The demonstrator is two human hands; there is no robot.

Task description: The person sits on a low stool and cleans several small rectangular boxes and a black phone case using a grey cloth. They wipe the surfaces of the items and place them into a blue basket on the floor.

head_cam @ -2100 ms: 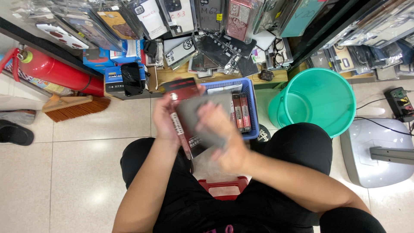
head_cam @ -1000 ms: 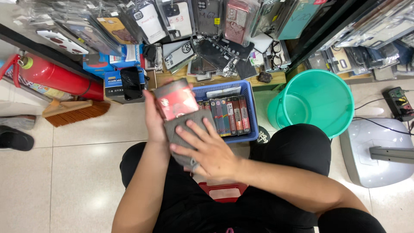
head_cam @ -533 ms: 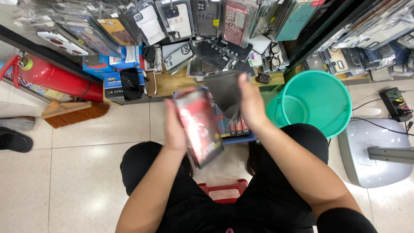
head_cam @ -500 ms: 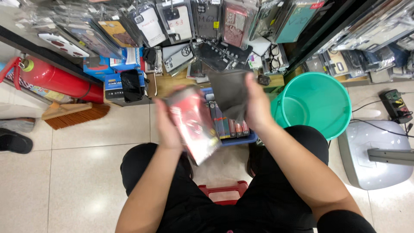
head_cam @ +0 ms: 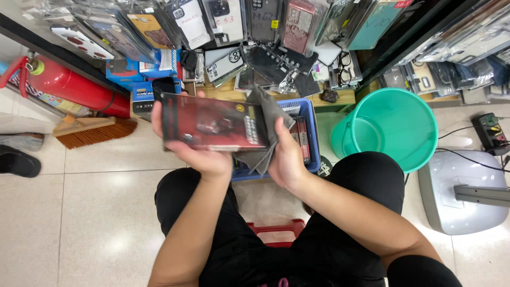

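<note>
Above the lap, over the tiled floor [head_cam: 95, 212]: left hand [head_cam: 204, 154] cups a flat red-and-black packaged phone case [head_cam: 212, 123] from below, fingers curled round its near and far edges, the package held level and lengthwise across the body. Right hand [head_cam: 287, 159] sits just beside it at the package's right end, fingers pressed together on a grey cloth [head_cam: 265, 122]; the cloth is bunched against the package's right edge and hangs down between the two hands.

Directly under the hands, a blue plastic basket [head_cam: 313, 143] on the floor, with more flat packages standing on edge inside. Red stool [head_cam: 279, 234] shows between the knees.

Right of the basket, a teal bucket [head_cam: 388, 127], touching the person's right knee. Further right, a grey fan base [head_cam: 462, 194] and a power strip [head_cam: 491, 133] with cables.

Beyond the basket, a low wooden shelf [head_cam: 329, 95] with loose phone cases, and racks of bagged cases [head_cam: 234, 21] hanging above it.

Left side: red fire extinguisher [head_cam: 74, 87] lying along the wall, a broom head [head_cam: 93, 130] just in front of it, a black shoe [head_cam: 18, 162] at the frame edge.
</note>
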